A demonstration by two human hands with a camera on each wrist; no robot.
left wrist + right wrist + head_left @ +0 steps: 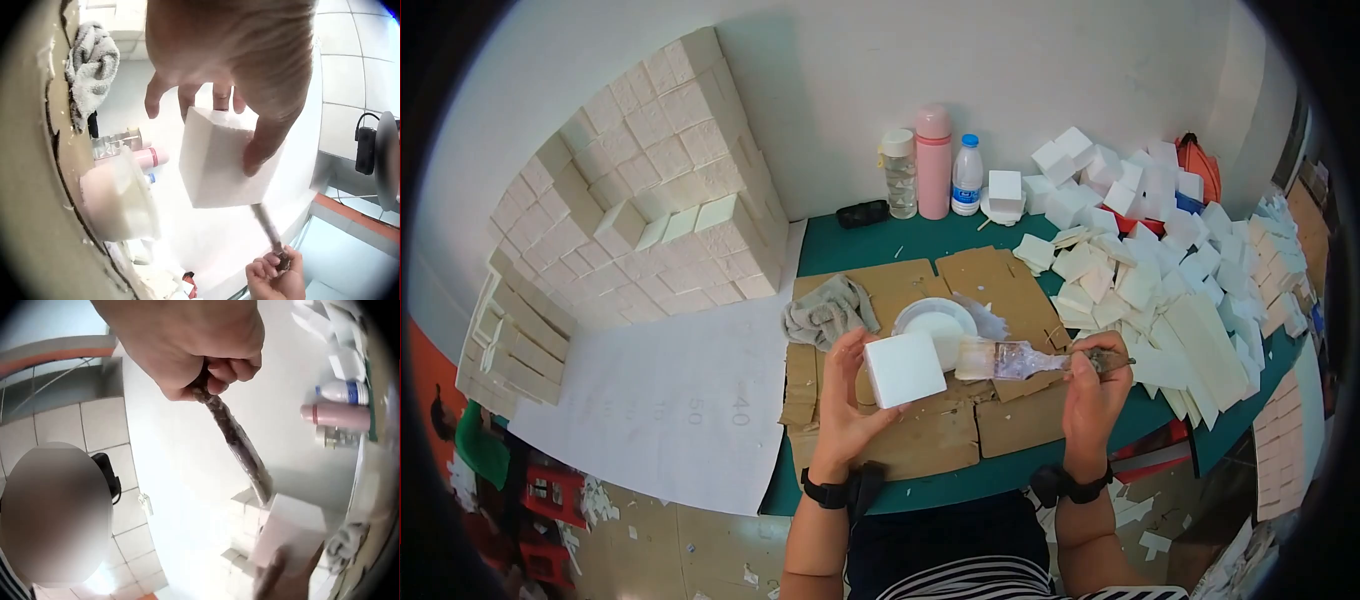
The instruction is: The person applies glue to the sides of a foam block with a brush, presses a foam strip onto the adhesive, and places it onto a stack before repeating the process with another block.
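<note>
My left hand (pixel 843 405) grips a white block (pixel 906 369) by its sides, thumb on one side and fingers on the other. The block is held up above the cardboard, and its smooth face shows in the head view. In my right hand (pixel 1093 395) is the handle of a wide paintbrush (pixel 1010 361), its bristles pointing left toward the block and coated with whitish stuff. Behind the block stands a white tub (pixel 937 318) with white liquid in it. The right wrist view has the brush (pixel 240 447) edge-on, its tip close to the block (pixel 292 528).
Flattened cardboard (pixel 1020 425) covers the green table. A grey cloth (pixel 830 312) lies left of the tub. White blocks are stacked (pixel 670 150) at left; loose blocks and sheets (pixel 1140 270) pile at right. A pink flask (pixel 933 165) and bottles line the wall.
</note>
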